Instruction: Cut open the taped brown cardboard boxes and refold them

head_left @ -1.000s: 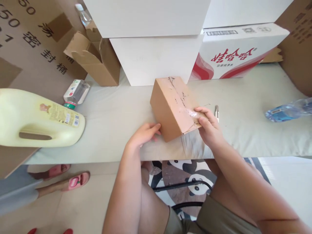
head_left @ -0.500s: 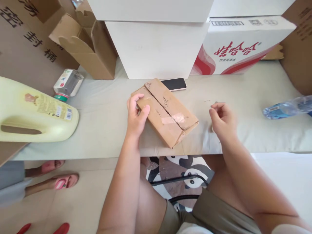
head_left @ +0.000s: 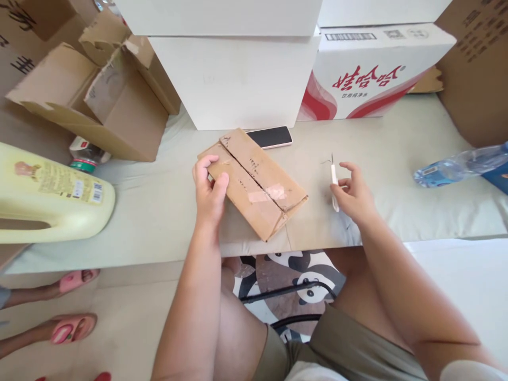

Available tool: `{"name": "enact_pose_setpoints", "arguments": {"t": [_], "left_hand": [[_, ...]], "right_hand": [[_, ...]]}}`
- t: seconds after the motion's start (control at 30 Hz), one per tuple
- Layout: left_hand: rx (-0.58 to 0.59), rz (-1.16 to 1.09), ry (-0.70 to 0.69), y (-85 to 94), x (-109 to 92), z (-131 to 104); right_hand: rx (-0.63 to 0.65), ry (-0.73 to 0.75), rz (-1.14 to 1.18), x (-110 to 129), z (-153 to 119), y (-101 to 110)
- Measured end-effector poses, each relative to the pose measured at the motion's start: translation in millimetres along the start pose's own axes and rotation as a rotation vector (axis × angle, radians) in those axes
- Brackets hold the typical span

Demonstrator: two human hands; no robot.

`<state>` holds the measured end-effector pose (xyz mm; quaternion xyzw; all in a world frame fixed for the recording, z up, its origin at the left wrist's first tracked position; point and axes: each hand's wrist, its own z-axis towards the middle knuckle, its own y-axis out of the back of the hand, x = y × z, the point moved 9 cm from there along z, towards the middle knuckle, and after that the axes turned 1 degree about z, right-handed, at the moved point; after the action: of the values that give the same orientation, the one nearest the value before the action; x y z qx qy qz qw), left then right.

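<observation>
Cardboard formed the small box (head_left: 252, 182) that lay between the two hands in the head view, on the pale cloth (head_left: 154, 211) covering the bench. Its long axis ran aslant, from a far left end to a near right corner close to the front edge. The left hand (head_left: 210, 193) was the nearer one, touching the box: thumb on the top, fingers curled over the far left corner, clasping it. The right hand (head_left: 357, 196) was well apart, off to the right, and pinched a slim white tool (head_left: 334, 174) between thumb and fingers, the index finger raised away from it. The tool's thin dark tip pointed away from the person; whether its lower end rested on the cloth was hard to make out.

The box was a low, matt brown block with a ragged dark seam running lengthwise along its top. A strip of glossy tape (head_left: 266, 193) crossed that seam towards the near end. A smooth black phone (head_left: 273, 136) lay flat just behind the box. Beyond stood a plain white carton (head_left: 234, 84), crisp-edged, and at the left a rounded, pale yellow plastic jug (head_left: 79, 209) on its side.
</observation>
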<state>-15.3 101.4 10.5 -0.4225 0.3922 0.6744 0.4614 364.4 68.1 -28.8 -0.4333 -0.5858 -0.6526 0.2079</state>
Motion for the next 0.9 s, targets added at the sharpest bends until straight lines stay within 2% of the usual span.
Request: {"name": "enact_pose_setpoints", "arguments": {"t": [0.1,0.17,0.23,0.37,0.43,0.57,0.67,0.77,0.9], "left_hand": [[-0.002,0.029,0.013,-0.8,0.8,-0.9],[-0.017,0.044,0.005,-1.0,-0.5,-1.6],[-0.027,0.052,-0.002,-1.8,-2.1,-2.5],[-0.021,0.068,-0.014,-3.3,-5.3,-4.1],[-0.015,0.079,-0.019,-3.1,-6.1,-4.3],[-0.008,0.079,-0.008,-2.4,-5.2,-4.7],[-0.006,0.07,-0.007,-2.7,-6.1,-5.3],[-0.014,0.069,-0.006,-2.9,-7.2,-5.7],[-0.032,0.07,-0.009,-2.4,-7.0,-5.7]], "right_hand": [[0.066,0.074,0.445,18.9,-7.2,-9.7],[0.097,0.177,0.656,35.1,-12.5,-8.2],[0.119,0.288,0.759,51.9,-19.0,-2.3],[0.091,0.352,0.84,80.1,-34.9,9.0],[0.095,0.429,0.869,101.8,-48.8,11.8],[0.158,0.542,0.779,137.7,-77.2,1.8],[0.101,0.559,0.535,145.0,-88.2,-7.4],[0.105,0.604,0.297,150.8,-95.2,-17.8],[0.107,0.683,0.109,161.4,-100.8,-21.7]]}}
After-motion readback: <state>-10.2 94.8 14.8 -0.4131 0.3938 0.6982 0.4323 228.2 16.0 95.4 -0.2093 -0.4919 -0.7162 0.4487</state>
